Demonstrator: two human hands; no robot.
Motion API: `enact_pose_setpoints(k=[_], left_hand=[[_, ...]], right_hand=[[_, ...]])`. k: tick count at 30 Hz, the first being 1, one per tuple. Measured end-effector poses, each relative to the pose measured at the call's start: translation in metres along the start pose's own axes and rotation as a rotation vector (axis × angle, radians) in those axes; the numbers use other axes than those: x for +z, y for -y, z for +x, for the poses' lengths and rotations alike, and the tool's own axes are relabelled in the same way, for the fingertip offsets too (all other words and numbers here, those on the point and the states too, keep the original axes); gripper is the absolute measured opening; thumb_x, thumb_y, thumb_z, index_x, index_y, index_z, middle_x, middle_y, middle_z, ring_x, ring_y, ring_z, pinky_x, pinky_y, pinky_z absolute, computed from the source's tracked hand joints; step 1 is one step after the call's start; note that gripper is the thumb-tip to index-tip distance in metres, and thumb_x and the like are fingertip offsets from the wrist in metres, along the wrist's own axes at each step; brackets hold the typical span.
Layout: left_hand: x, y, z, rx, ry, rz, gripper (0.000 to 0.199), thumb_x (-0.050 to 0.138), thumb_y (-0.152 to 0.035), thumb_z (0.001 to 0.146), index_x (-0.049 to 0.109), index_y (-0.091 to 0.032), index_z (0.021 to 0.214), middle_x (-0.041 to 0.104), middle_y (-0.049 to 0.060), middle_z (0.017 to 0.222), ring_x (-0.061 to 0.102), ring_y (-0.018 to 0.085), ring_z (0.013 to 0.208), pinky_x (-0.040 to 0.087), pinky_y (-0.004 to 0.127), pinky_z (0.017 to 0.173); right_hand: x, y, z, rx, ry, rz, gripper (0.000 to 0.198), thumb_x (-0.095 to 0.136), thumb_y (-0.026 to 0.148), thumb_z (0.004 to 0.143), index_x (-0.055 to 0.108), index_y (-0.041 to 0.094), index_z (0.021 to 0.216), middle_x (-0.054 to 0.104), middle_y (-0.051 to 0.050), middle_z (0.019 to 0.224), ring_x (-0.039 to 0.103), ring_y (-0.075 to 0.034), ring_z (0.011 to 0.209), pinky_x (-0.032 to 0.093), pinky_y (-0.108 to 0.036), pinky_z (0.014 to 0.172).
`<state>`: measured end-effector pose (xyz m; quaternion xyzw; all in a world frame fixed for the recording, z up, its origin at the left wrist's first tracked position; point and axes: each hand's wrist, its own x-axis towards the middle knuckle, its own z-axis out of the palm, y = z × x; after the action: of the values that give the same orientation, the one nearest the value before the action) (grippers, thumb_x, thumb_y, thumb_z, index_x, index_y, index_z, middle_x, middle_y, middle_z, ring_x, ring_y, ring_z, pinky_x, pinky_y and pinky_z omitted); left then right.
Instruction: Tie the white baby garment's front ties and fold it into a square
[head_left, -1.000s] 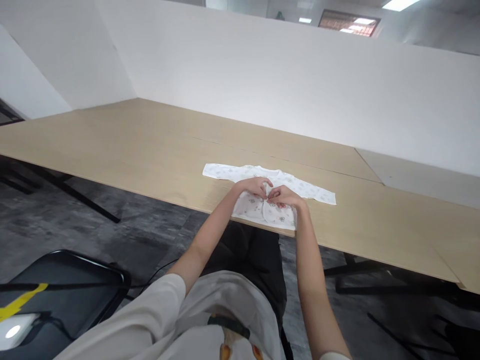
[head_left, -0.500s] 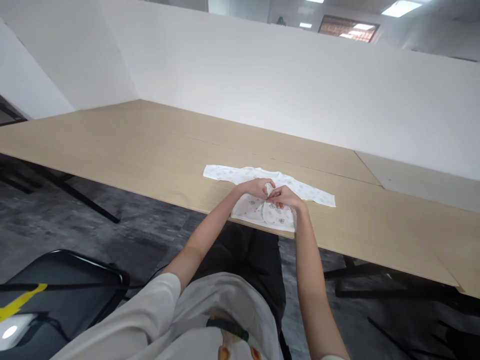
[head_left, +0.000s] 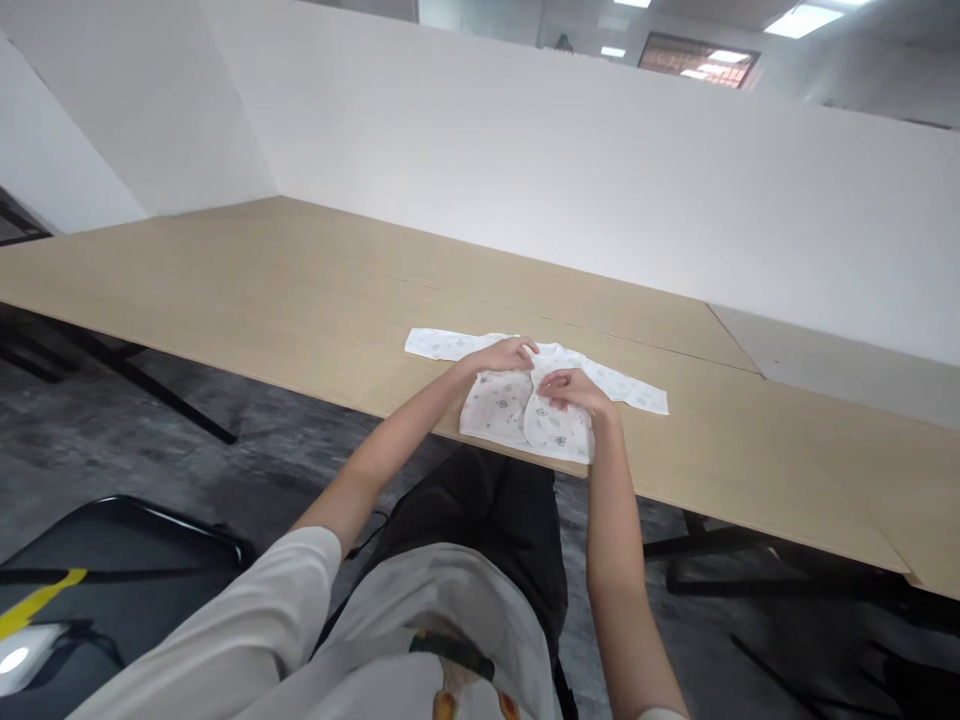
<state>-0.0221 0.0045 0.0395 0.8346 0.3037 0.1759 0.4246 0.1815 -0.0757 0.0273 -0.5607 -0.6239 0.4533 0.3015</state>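
Observation:
A white long-sleeved baby shirt (head_left: 495, 400) with a small print lies on the table, its sleeves spread to both sides and its lower hem near the front edge. The front opening runs down the middle and one rounded front flap overlaps the other. My left hand (head_left: 504, 354) rests on the upper chest, below the collar, its fingers loosely stretched and apart. Over the flap, just right of the opening, is my right hand (head_left: 576, 388), fingers slightly bent and thumb apart. No lifted cloth shows in either hand.
The wooden table (head_left: 247, 290) extends to both sides, with a white partition (head_left: 487, 150) behind it. A dark chair (head_left: 150, 560) stands at the lower left, bearing a white device (head_left: 26, 655) and a yellow strap (head_left: 37, 605). Black table legs (head_left: 172, 395) show below.
My hands were together, pinching raised cloth at the front opening. They have moved apart, the left slightly up and left, the right slightly right, and the cloth lies flatter.

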Motion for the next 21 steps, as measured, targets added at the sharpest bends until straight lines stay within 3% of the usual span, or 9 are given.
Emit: enact_pose_setpoints(k=[3, 5, 8, 11, 17, 21], left_hand=[[-0.018, 0.01, -0.016, -0.113, -0.237, 0.382, 0.044, 0.053, -0.04, 0.084, 0.054, -0.016, 0.121, 0.052, 0.016, 0.131, 0.043, 0.031, 0.125, 0.033, 0.048, 0.105], [-0.026, 0.016, -0.032, -0.269, -0.24, 0.557, 0.053, 0.046, -0.049, 0.088, 0.049, -0.02, 0.132, 0.038, 0.016, 0.145, 0.025, 0.039, 0.136, 0.016, 0.064, 0.108], [-0.029, 0.027, -0.05, -0.452, -0.095, 0.61, 0.064, 0.033, -0.062, 0.09, 0.031, -0.031, 0.146, 0.018, 0.01, 0.156, 0.008, 0.045, 0.14, 0.004, 0.075, 0.102], [-0.03, 0.042, -0.053, -0.491, -0.048, 0.635, 0.069, 0.025, -0.067, 0.089, 0.02, -0.035, 0.149, 0.004, 0.004, 0.158, -0.003, 0.044, 0.141, -0.003, 0.076, 0.1], [-0.048, 0.075, -0.03, -0.383, -0.08, 0.675, 0.069, 0.024, -0.068, 0.088, 0.02, -0.035, 0.149, 0.005, 0.005, 0.158, -0.003, 0.043, 0.141, -0.005, 0.074, 0.102], [-0.062, 0.068, -0.013, -0.387, -0.077, 0.666, 0.071, 0.04, -0.064, 0.087, 0.023, -0.032, 0.149, 0.015, 0.009, 0.156, 0.005, 0.041, 0.142, 0.0, 0.072, 0.104]], right_hand=[[-0.016, -0.011, 0.002, -0.023, -0.487, -0.03, 0.032, 0.063, 0.037, 0.072, 0.064, 0.011, 0.092, 0.067, -0.013, 0.094, 0.063, -0.019, 0.075, 0.052, -0.029, 0.065], [-0.028, -0.022, -0.003, 0.001, -0.681, -0.206, 0.036, 0.057, 0.035, 0.077, 0.064, 0.01, 0.102, 0.064, -0.016, 0.108, 0.061, -0.025, 0.098, 0.049, -0.036, 0.085], [-0.041, -0.039, -0.02, 0.136, -0.619, -0.551, 0.045, 0.054, 0.039, 0.082, 0.061, 0.013, 0.118, 0.055, -0.018, 0.129, 0.046, -0.034, 0.124, 0.029, -0.054, 0.107], [-0.046, -0.049, -0.031, 0.281, -0.469, -0.75, 0.054, 0.043, 0.05, 0.09, 0.053, 0.017, 0.132, 0.041, -0.017, 0.143, 0.029, -0.038, 0.135, 0.009, -0.07, 0.106], [-0.056, -0.05, -0.011, 0.293, -0.389, -0.862, 0.057, 0.029, 0.051, 0.096, 0.043, 0.019, 0.141, 0.032, -0.015, 0.149, 0.023, -0.035, 0.138, 0.01, -0.07, 0.105], [-0.06, -0.042, 0.01, 0.265, -0.427, -0.894, 0.047, 0.035, 0.042, 0.095, 0.052, 0.017, 0.132, 0.041, -0.015, 0.143, 0.027, -0.032, 0.136, 0.007, -0.069, 0.105]])
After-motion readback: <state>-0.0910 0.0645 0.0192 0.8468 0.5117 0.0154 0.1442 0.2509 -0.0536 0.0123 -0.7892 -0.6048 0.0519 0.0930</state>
